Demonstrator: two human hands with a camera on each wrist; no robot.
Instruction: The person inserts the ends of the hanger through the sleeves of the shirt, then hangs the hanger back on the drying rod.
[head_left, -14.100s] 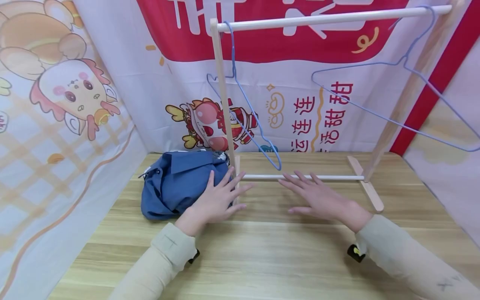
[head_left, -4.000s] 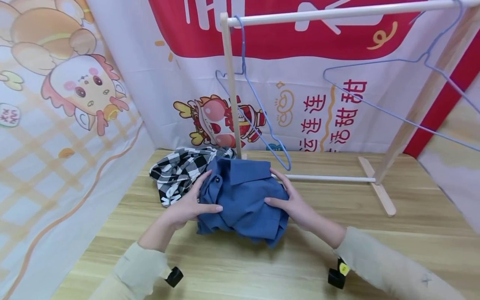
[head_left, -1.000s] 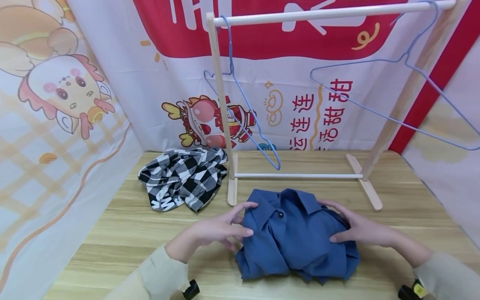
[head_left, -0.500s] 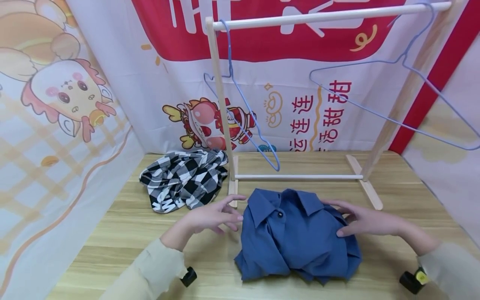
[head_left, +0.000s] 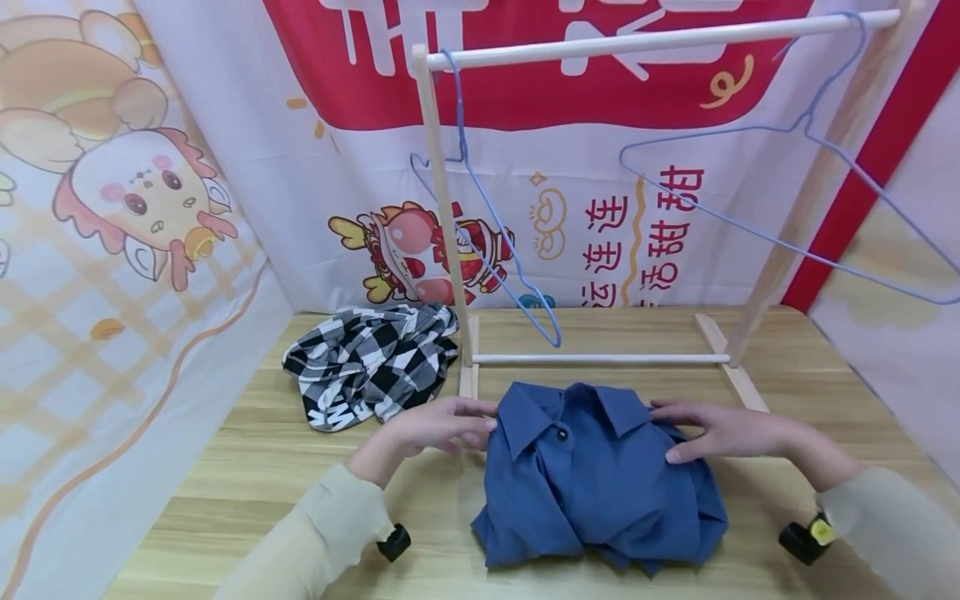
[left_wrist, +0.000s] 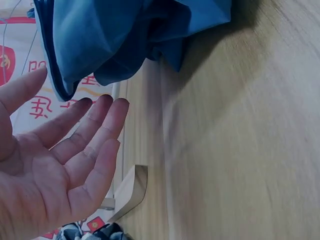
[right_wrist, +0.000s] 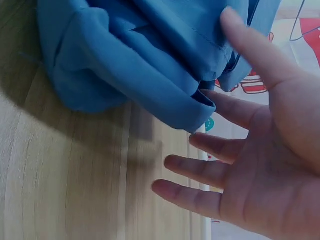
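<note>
One blue shirt (head_left: 596, 479) has moved rightward, flanked by two hands (head_left: 442, 423) (head_left: 738, 429).

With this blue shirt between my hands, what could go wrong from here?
The bunched blue shirt could spill its loose folds if lifted. It might slip, as the left hand and right hand have relaxed fingers rather than a firm grip. A raised collar could catch the blue hanger on the left.

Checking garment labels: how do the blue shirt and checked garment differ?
The blue shirt is plain; the checked garment is black and white.
The blue shirt shows its collar; the checked garment is crumpled.
The blue shirt sits between left hand and right hand; the checked garment, farther back.
Neither hangs on the rack.
</note>
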